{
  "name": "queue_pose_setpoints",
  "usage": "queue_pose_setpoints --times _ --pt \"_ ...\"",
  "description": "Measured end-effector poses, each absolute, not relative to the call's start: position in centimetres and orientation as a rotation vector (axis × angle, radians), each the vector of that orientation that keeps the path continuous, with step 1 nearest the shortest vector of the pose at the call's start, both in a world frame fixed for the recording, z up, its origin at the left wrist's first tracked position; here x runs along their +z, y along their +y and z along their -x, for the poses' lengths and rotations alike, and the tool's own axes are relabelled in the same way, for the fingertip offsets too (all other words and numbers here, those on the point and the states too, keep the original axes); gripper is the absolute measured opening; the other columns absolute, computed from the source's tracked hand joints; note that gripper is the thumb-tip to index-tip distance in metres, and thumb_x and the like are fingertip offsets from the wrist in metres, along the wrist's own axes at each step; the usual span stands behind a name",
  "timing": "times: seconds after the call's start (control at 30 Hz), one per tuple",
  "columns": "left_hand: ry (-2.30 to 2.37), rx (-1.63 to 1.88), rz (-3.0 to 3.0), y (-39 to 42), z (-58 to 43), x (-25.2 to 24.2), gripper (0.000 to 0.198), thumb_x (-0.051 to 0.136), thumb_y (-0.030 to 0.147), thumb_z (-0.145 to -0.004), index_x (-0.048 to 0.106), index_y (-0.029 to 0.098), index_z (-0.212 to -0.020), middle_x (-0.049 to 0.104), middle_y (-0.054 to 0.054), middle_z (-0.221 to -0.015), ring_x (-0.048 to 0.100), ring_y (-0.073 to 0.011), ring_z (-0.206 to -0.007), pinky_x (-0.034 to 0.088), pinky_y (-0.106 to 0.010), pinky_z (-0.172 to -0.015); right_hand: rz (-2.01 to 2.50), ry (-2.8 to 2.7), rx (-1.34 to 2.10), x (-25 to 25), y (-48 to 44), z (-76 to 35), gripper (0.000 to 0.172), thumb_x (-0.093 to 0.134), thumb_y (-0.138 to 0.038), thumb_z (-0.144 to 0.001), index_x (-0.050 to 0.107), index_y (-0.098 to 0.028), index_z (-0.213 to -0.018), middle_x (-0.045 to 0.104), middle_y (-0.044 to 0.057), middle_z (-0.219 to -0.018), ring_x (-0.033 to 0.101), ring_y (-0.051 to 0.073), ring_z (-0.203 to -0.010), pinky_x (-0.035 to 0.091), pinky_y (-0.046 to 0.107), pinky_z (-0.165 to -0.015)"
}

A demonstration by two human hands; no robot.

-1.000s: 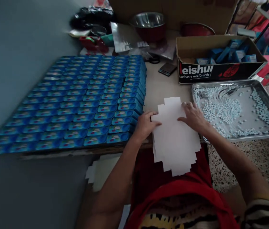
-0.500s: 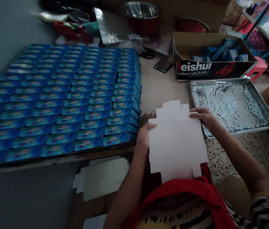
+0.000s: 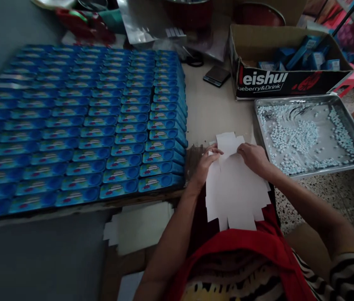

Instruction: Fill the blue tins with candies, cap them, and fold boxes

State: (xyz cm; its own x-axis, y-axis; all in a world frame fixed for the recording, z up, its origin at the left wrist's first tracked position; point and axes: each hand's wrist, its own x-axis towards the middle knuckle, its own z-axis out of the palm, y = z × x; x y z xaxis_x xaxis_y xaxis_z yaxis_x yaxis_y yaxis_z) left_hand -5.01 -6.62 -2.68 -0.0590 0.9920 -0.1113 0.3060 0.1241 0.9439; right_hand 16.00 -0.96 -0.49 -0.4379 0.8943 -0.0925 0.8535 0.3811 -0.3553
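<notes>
A white die-cut cardboard box blank (image 3: pixel 238 188) lies in front of me, its lower end over my red apron (image 3: pixel 242 242). My left hand (image 3: pixel 206 165) pinches its upper left corner between thumb and fingers. At the upper right, my right hand (image 3: pixel 253 156) has its fingers closed on the edge near a flap. Between the two hands the far flap (image 3: pixel 226 142) sticks out. The blank bends slightly near both sets of fingers. To the left of my left hand stand rows of small blue packs (image 3: pixel 161 182).
A metal tray (image 3: pixel 324 171) with pale blue pellets sits right of my right hand. Behind it is a carton (image 3: pixel 258 85) holding blue boxes. A small scale (image 3: pixel 216 76) and scissors (image 3: pixel 194 59) lie farther back. More blanks (image 3: pixel 145 228) are stacked below the table edge.
Both hands have moved inward along the blank toward its far flap, closer together. The fingers now bend the upper corners. The camera view has tilted down slightly.
</notes>
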Motion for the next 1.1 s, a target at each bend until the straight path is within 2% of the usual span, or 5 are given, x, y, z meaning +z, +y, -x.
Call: queue_pose_setpoints --times 0.37,0.53,0.73,0.9,1.1 --pt "1.470 1.526 -1.056 -5.6 1.6 -3.0 0.028 0.051 0.053 -0.103 0.052 0.025 -0.100 0.070 -0.005 -0.097 0.070 -0.0210 -0.100 0.053 -0.036 -0.100 1.694 -2.297 0.574 0.9 -2.5 -15.5 0.043 0.038 -0.031 -0.104 0.048 -0.015 -0.143 0.075 0.009 -0.092 0.071 0.026 -0.086 0.047 0.037 -0.079" --pt "1.601 1.369 -1.062 -4.7 1.6 -2.8 0.012 0.061 0.033 -0.094 0.064 0.023 -0.101 0.074 -0.004 -0.099 0.071 -0.0218 -0.102 0.053 -0.036 -0.101 1.616 -2.403 0.709 2.2 -0.9 -15.9 0.039 0.034 -0.038 -0.111 0.067 -0.021 -0.124 0.079 0.011 -0.108 0.072 0.024 -0.092 0.048 0.033 -0.079" --pt "1.675 1.050 -1.296 -3.8 2.7 -2.9 0.042 0.058 -0.001 -0.069 0.065 0.021 -0.104 0.074 -0.006 -0.110 0.070 -0.0236 -0.108 0.054 -0.039 -0.103 1.747 -2.729 0.733 3.5 3.1 -14.2 0.025 0.065 -0.041 -0.100 0.080 -0.024 -0.110 0.078 0.008 -0.103 0.069 0.024 -0.092 0.043 0.032 -0.074" --pt "1.811 0.841 -1.560 -3.3 2.6 -2.0 0.036 0.059 -0.002 -0.069 0.065 0.021 -0.096 0.072 -0.010 -0.109 0.068 -0.0300 -0.110 0.053 -0.042 -0.100 1.437 -3.026 0.429 3.3 5.0 -11.3 0.027 0.072 -0.046 -0.095 0.084 -0.022 -0.097 0.076 0.011 -0.094 0.067 0.029 -0.100 0.045 0.035 -0.082" --pt "1.825 0.959 -1.458 -3.5 2.4 -2.1 0.039 0.064 0.004 -0.080 0.063 0.025 -0.113 0.073 -0.010 -0.111 0.066 -0.0352 -0.118 0.050 -0.045 -0.103 1.032 -3.208 0.377 2.0 6.1 -8.7 0.032 0.072 -0.044 -0.093 0.081 -0.025 -0.116 0.075 0.011 -0.088 0.069 0.033 -0.099 0.049 0.040 -0.085"
